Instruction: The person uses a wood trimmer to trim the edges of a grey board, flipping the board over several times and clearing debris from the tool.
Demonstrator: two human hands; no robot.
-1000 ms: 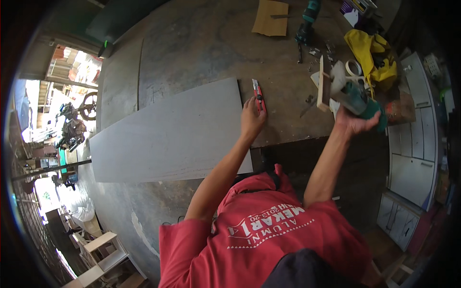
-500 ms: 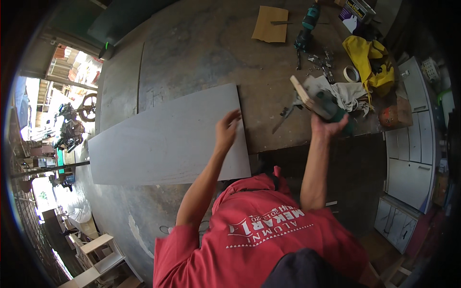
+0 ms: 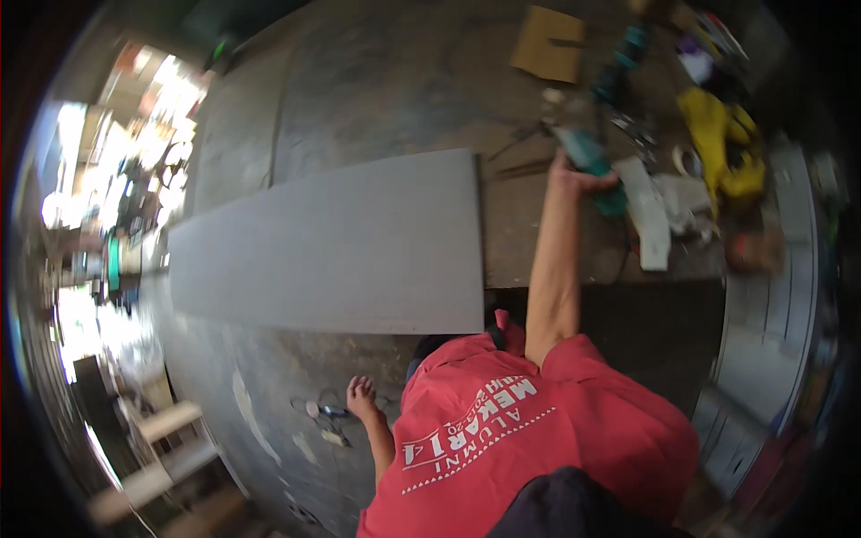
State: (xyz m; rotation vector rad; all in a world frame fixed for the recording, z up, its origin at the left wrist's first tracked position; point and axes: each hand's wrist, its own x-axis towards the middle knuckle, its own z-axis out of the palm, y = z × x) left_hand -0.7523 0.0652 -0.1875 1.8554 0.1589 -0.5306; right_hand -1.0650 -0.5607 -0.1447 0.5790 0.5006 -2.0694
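My right hand [image 3: 581, 177] is closed around a teal handheld power tool [image 3: 587, 154], apparently a trim router, over the right part of the workbench; motion blurs its far end. A long grey panel [image 3: 332, 247] lies to the left, reaching past the bench's front edge. Down by my left side, my left hand [image 3: 362, 395] has loosely bent fingers, with nothing seen in them. Beyond it, lower down, show a thin dark cable and a small pale-ended item [image 3: 327, 411].
On the workbench [image 3: 386, 90] are a brown sheet [image 3: 549, 45], a teal drill [image 3: 619, 67], loose metal hardware [image 3: 635, 133], a tape roll [image 3: 688, 162], yellow cloth [image 3: 726, 148] and white cloth [image 3: 682, 202]. Pale cabinets [image 3: 771, 296] stand at right, wooden shelving [image 3: 170, 444] at lower left.
My left hand has dropped from above the panel to my left side. My right hand has carried the tool farther away and slightly left. The whole view has shifted and blurred.
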